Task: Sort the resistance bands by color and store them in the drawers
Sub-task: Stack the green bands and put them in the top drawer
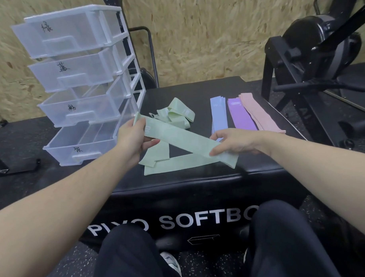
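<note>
bare forearms (65,196), dark trousers (284,242), white sneaker (171,263)

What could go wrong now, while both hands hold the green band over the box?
1. The held green band hangs over two loose green bands near the box's front edge; lowering it could sweep them off.
2. The tangled green pile may snag when picked up.
3. All four drawers stand open; an arm could bump the tower.

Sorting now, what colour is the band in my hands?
Light green band, head view.
</note>
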